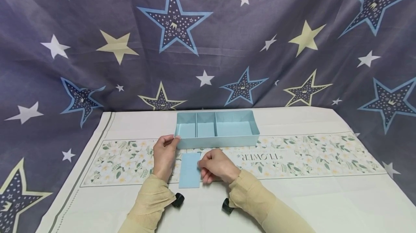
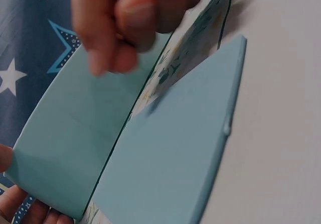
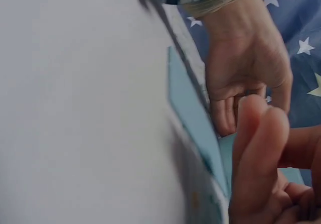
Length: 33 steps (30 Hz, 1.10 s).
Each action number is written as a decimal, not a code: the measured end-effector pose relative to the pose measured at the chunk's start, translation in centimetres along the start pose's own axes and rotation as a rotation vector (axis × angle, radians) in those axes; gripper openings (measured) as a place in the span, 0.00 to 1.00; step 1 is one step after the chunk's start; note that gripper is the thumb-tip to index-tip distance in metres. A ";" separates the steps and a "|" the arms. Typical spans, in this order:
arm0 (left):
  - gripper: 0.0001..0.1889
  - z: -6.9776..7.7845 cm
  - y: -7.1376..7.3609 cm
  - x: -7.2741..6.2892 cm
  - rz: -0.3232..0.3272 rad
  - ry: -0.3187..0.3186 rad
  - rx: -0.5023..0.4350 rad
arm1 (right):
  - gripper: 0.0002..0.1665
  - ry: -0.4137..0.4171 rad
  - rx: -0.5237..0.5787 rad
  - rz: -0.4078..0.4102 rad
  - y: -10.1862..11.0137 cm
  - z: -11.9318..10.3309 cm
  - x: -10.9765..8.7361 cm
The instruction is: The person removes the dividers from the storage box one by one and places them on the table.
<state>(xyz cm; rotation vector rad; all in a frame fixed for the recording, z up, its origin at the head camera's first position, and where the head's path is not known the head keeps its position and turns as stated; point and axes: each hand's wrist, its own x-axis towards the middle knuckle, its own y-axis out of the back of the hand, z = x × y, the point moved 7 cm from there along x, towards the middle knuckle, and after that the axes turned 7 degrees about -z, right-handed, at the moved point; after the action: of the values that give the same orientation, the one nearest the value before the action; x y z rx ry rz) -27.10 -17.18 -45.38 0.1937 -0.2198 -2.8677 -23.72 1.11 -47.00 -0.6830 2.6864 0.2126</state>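
A light-blue storage box with three compartments stands on the white cloth. My left hand grips its front left corner, thumb on the front wall and fingers round the side. In front of the box lies a flat light-blue rectangular panel, also seen close up as a blue panel in the left wrist view. My right hand hovers at the panel's right edge, fingers loosely bent, with nothing visible between them. In the left wrist view the right-hand fingers are blurred above the panel and the box's front wall.
The white tablecloth carries a floral band with upside-down lettering. Behind the table hangs a dark curtain printed with stars. A black wrist device is on the left sleeve, another black device on the right.
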 end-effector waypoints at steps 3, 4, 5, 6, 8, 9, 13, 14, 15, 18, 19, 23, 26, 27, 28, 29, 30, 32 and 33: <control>0.17 -0.1 -0.1 0.0 0.000 -0.003 0.001 | 0.13 0.033 -0.010 0.016 0.4 -0.7 -0.3; 0.17 -0.1 -0.1 0.1 0.000 -0.004 -0.002 | 0.12 0.042 -0.014 0.021 0.5 -0.9 -0.4; 0.17 -0.1 -0.1 0.1 -0.001 -0.004 -0.001 | 0.12 0.047 -0.017 0.025 0.7 -1.1 -0.5; 0.17 -0.1 -0.1 0.1 -0.001 -0.005 -0.003 | 0.12 0.049 -0.020 0.030 0.8 -1.3 -0.5; 0.17 -0.1 -0.1 0.1 -0.002 -0.005 -0.004 | 0.12 0.055 -0.026 0.038 1.1 -1.5 -0.6; 0.17 -0.1 -0.1 0.1 -0.002 -0.006 -0.007 | 0.12 0.058 -0.031 0.043 1.3 -1.6 -0.6; 0.16 -0.1 -0.1 0.2 -0.003 -0.006 -0.015 | 0.13 0.086 -0.041 0.067 1.9 -2.1 -0.8; 0.16 -0.2 -0.1 0.2 -0.003 -0.005 -0.016 | 0.13 0.097 -0.043 0.075 2.1 -2.2 -0.8; 0.16 -0.2 -0.1 0.2 -0.003 -0.005 -0.018 | 0.13 0.106 -0.044 0.081 2.2 -2.4 -0.9; 0.16 -0.2 -0.2 0.2 -0.006 -0.002 -0.019 | 0.13 0.141 -0.033 0.094 2.6 -2.9 -1.1; 0.16 -0.2 -0.1 0.2 -0.006 -0.001 -0.019 | 0.13 0.153 -0.028 0.097 2.7 -3.1 -1.1; 0.16 -0.1 -0.1 0.2 -0.007 0.001 -0.015 | 0.12 0.193 -0.008 0.103 3.1 -3.8 -1.4; 0.17 -0.1 0.0 0.1 -0.006 0.004 -0.009 | 0.11 0.214 -0.009 0.110 3.2 -4.1 -1.6; 0.17 -0.1 0.0 0.1 -0.007 0.004 -0.009 | 0.11 0.222 -0.010 0.111 3.3 -4.2 -1.6; 0.17 -0.1 0.0 0.1 -0.007 0.006 -0.010 | 0.11 0.234 -0.011 0.114 3.3 -4.2 -1.6; 0.17 -0.1 0.0 0.2 -0.007 0.008 -0.013 | 0.11 0.248 -0.012 0.119 3.3 -4.3 -1.6; 0.17 -0.1 0.0 0.2 -0.008 0.009 -0.013 | 0.11 0.265 -0.013 0.127 3.4 -4.4 -1.6; 0.17 -0.2 -0.1 0.2 -0.009 0.012 -0.016 | 0.10 0.298 -0.013 0.148 3.5 -4.5 -1.7; 0.17 -0.2 -0.1 0.3 -0.010 0.014 -0.018 | 0.10 0.316 -0.015 0.162 3.6 -4.7 -1.7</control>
<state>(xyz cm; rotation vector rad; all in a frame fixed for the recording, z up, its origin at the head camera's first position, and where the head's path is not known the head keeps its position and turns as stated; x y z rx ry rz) -27.35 -17.21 -45.57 0.2112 -0.1903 -2.8766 -25.46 3.89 -41.85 -0.5417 3.0489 0.1787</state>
